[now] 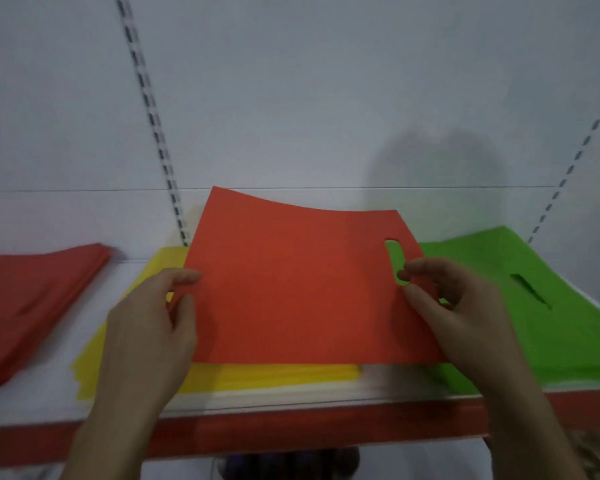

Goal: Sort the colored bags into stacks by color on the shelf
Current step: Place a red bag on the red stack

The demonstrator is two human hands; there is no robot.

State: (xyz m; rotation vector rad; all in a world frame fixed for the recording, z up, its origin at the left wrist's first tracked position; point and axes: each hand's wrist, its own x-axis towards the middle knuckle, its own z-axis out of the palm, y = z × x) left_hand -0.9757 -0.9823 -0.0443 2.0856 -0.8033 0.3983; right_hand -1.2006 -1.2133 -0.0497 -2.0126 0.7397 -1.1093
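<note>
A flat red bag (298, 289) with a slot handle is held above the shelf by both hands. My left hand (153, 323) pinches its left edge. My right hand (454, 306) pinches its right edge beside the handle slot. Under the bag lies a stack of yellow bags (274, 375), partly hidden by it. A stack of red bags (31, 299) lies at the left of the shelf. A stack of green bags (534, 306) lies at the right, its top bag showing a handle slot.
The white shelf (49, 403) has a red front strip (291, 434) and a white back wall with two slotted uprights (153, 126). A bare strip of shelf lies between the red and yellow stacks. Dark objects sit below the shelf.
</note>
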